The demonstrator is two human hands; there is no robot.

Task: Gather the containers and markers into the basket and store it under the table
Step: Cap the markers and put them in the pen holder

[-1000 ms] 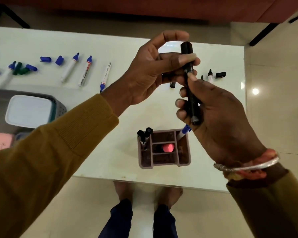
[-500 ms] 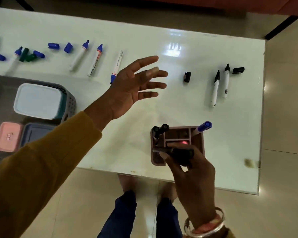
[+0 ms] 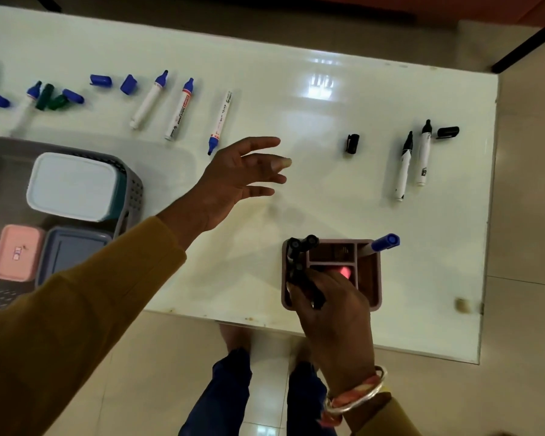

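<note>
Right hand point(image 3: 331, 305) grips a black marker point(image 3: 306, 283) over the organizer point(image 3: 375, 278), lower centre; left hand point(image 3: 233, 184) hovers mid-frame, fingers spread, empty.

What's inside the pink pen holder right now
Black markers stand in the pen holder's left slot, a blue-capped marker in the right, something pink in the middle. The right hand, lowering another black marker, hides the near compartments.
</note>
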